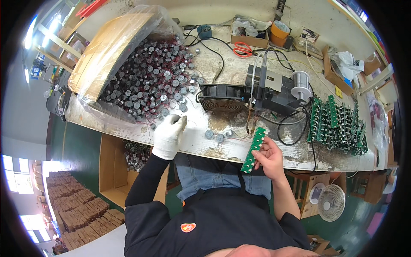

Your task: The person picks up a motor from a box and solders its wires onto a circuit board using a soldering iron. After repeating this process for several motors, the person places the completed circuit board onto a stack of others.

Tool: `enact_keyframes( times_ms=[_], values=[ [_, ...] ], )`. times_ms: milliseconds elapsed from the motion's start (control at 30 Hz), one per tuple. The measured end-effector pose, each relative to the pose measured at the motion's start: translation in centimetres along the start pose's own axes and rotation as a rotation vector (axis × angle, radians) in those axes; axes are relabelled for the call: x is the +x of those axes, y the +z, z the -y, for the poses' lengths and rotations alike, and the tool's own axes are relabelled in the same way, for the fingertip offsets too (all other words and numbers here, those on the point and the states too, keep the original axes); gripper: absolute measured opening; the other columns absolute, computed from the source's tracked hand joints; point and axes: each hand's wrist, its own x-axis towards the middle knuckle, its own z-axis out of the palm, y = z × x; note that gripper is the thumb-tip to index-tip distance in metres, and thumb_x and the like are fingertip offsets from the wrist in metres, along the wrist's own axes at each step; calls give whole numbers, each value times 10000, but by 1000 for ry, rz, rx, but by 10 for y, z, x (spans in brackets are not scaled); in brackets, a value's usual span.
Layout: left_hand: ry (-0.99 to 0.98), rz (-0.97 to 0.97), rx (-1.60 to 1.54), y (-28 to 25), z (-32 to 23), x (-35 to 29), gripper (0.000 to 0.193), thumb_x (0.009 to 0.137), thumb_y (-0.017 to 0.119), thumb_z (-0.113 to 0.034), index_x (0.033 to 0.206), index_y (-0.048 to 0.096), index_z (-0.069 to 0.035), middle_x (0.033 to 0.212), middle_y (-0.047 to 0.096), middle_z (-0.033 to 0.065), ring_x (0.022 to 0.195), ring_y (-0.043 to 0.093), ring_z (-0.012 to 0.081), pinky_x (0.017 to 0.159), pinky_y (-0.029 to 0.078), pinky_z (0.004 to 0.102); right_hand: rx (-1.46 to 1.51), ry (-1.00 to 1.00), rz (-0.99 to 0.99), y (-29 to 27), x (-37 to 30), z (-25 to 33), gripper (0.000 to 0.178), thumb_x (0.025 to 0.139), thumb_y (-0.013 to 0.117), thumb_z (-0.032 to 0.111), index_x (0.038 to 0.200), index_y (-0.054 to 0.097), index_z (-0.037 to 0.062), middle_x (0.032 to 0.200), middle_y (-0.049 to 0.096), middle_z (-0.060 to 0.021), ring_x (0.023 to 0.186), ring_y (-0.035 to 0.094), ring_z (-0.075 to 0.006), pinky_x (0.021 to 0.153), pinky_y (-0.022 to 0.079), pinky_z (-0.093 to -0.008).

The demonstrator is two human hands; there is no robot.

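My left hand (166, 137), in a white glove, is at the near edge of a heap of small grey cylindrical parts (145, 81) with thin red wires. Its fingers are curled together; what they pinch, if anything, is too small to make out. My bare right hand (269, 159) grips a narrow green circuit board strip (254, 150) between thumb and fingers, tilted over the bench's front edge. Between the hands, several loose grey parts (220, 138) lie on the worn white bench (197, 143). A soldering tool (258, 96) stands upright just beyond the board.
A black fan (222, 97) and a dark box-shaped unit (274, 92) with a solder wire spool (301, 85) stand at mid-bench. Many populated green boards (336, 124) are stacked on the right. Red-handled scissors (242, 49) and cables lie behind. Below the bench is an open cardboard box (113, 171).
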Motion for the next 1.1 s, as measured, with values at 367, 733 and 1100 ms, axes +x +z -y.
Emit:
enact_keyframes(
  times_ms=[367,733,1100],
  values=[
    [-667,23,-663,-1,8,4,193,896,606,-123,1010,625,32,797,634,78,611,599,134,523,462,241,-9,20,-1,0,0,2,450,847,607,-24,1253,414,-39,899,590,-91,596,567,-77,440,449,-191],
    [-916,168,-1209,17,-41,-11,320,898,633,-218,1047,631,66,761,620,60,631,582,116,585,474,233,-13,33,9,-2,-1,-1,578,828,645,-14,1321,346,-54,936,579,-111,610,575,-89,450,455,-198],
    [-963,371,-1407,55,-117,-6,210,915,566,-143,1036,577,28,857,631,63,714,597,106,605,476,222,-54,82,11,1,-7,0,701,810,645,-61,1406,281,-3,930,628,-138,649,624,-119,489,492,-212]
  ],
)
